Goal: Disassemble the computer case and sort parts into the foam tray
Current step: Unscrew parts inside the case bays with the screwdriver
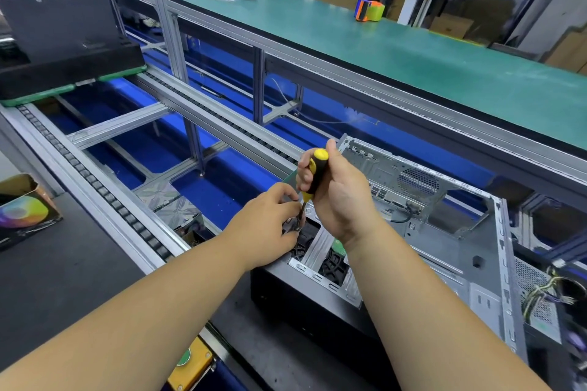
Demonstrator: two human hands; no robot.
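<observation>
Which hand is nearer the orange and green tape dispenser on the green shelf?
Right. The right hand, gripping the yellow and black screwdriver, sits almost straight below the orange and green tape dispenser; the left hand is lower and further left, at the screwdriver's tip.

Right hand [336,197] grips screwdriver [317,173] over case [444,232].

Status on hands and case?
Right hand grips yellow-black screwdriver. Left hand pinches at its tip. Open grey metal computer case. No obstruction visible.
</observation>
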